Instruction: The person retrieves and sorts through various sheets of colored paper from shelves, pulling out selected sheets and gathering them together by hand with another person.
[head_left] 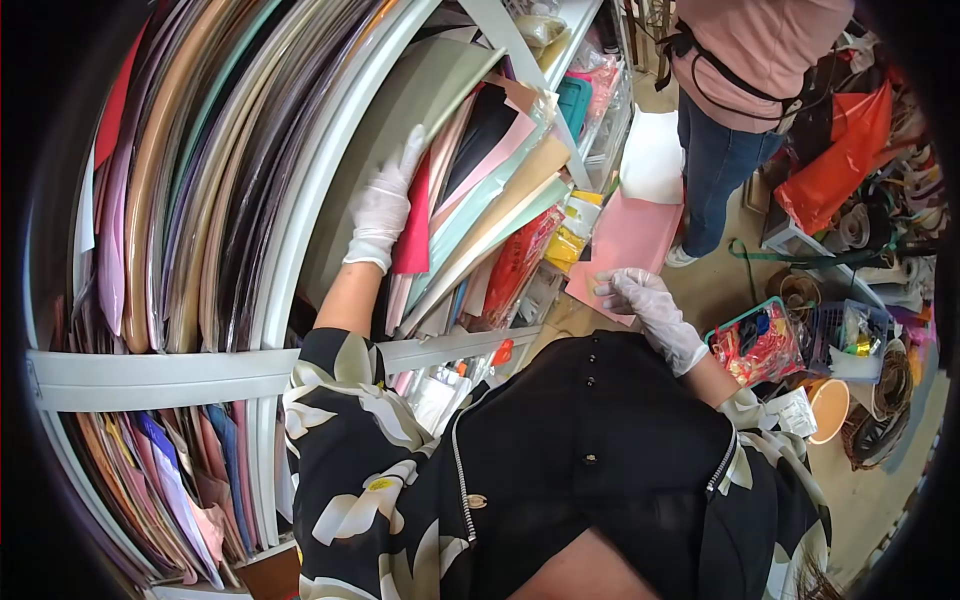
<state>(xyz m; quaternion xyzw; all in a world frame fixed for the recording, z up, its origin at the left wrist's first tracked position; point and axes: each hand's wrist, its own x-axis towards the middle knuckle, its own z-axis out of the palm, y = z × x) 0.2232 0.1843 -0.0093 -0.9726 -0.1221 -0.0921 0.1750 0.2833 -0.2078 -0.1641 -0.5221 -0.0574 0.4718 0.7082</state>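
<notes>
My left hand (pixel 385 208), in a thin white glove, lies against a large grey-green sheet (pixel 375 150) standing in the white rack. Its fingers are stretched out and point up along the sheet. Beside it stand a bright red sheet (pixel 413 225) and several pale green, pink and cream sheets. My right hand (pixel 655 315), gloved the same way, is in front of my body with its fingers curled together. Its fingertips overlap the near edge of a pink sheet (pixel 640 235); whether they pinch that sheet or something small is hidden.
Large wrapped sheets (pixel 200 180) fill the rack on the left, with more below the white crossbar (pixel 160 378). Another person (pixel 735 110) stands at the upper right, near a white sheet (pixel 652 155). Baskets (pixel 755 340), an orange bucket (pixel 827 410) and red wrapping (pixel 840 150) crowd the right.
</notes>
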